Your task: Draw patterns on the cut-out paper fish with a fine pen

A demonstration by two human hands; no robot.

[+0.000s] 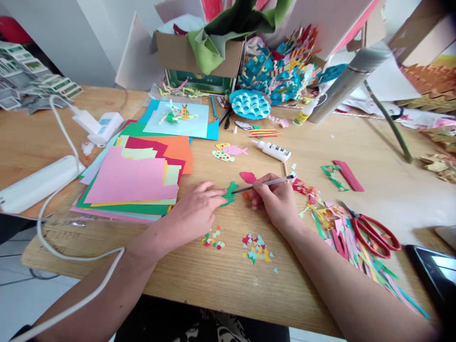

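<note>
A green paper fish (232, 194) lies flat on the wooden table in front of me. My left hand (199, 209) rests beside it with fingers stretched out, the fingertips on its left edge. In my right hand (276, 197) is a pen (272, 182), its tip at the green fish. A red paper fish (248, 177) and an orange paper fish (247, 195) lie by the right hand, the orange one partly hidden by its fingers. Farther back are a pink dotted fish (237, 150) and a fish with coloured dots (223, 156).
Stacked coloured paper (128, 178) lies at left, near a white cable (80, 259). Paper dots (214, 239) and small triangles (257, 248) lie in front. Red-handled scissors (375, 232) rest on paper strips at right. A glue bottle (274, 150) and a thermos (347, 85) are farther back.
</note>
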